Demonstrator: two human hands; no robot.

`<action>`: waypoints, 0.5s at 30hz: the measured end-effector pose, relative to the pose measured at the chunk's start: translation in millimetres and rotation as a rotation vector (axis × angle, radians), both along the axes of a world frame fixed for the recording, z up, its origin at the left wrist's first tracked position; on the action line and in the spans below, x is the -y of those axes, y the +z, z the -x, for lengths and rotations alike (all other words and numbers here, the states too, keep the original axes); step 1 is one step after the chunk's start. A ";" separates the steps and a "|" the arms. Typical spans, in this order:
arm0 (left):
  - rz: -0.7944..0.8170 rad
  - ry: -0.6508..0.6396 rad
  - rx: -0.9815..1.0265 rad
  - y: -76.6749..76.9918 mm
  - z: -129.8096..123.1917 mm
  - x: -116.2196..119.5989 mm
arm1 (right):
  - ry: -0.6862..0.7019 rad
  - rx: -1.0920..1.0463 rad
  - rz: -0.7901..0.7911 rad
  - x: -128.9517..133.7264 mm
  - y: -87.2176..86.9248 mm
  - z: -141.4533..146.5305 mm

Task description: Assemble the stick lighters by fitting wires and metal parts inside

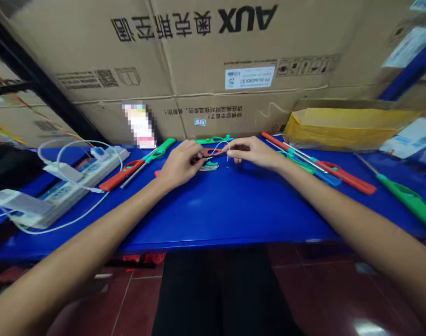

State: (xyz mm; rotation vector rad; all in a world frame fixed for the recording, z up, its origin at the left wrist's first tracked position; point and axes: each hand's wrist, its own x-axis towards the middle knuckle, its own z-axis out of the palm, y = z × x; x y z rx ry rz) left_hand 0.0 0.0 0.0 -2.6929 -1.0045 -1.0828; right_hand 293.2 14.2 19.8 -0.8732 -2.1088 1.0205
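My left hand [185,161] is closed, thumb and fingers pinched around a small part that its fingertips mostly hide. Facing it, my right hand [253,151] pinches a thin white wire [220,143] that arcs in a loop between the two hands. A thin dark piece also spans the gap, too blurred to name. Below the fingertips, small green and clear lighter parts [210,165] lie on the blue tabletop [213,210]. Just behind the hands rest a green long-necked lighter [209,140] and a red piece [214,151], partly covered.
Left: red lighter [122,176], green lighter [164,147], white power strip [73,186] with chargers and cables, and a lit phone [140,125] against a cardboard box [199,56]. Right: red lighters [349,178], green lighter [408,198], and a yellow-taped box [345,128].
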 end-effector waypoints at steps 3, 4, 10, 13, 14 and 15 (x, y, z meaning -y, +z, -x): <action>0.013 0.044 0.015 -0.7 0.0 0.4 | -0.007 0.073 -0.013 0.7 -2.9 2.6; 0.012 0.055 0.020 -0.8 0.0 0.6 | -0.013 0.081 -0.012 0.9 -3.7 3.5; -0.009 0.079 0.029 -1.9 0.2 -0.3 | -0.048 0.037 -0.002 1.4 -5.6 7.1; 0.060 0.091 0.036 -3.7 1.3 -1.9 | -0.037 0.053 -0.018 -1.2 -6.5 5.5; 0.093 0.101 0.045 -4.5 1.7 -2.4 | -0.037 0.050 -0.019 -2.6 -6.7 4.3; 0.122 0.111 0.059 -5.2 2.0 -2.9 | -0.038 0.044 -0.017 -4.3 -6.8 2.7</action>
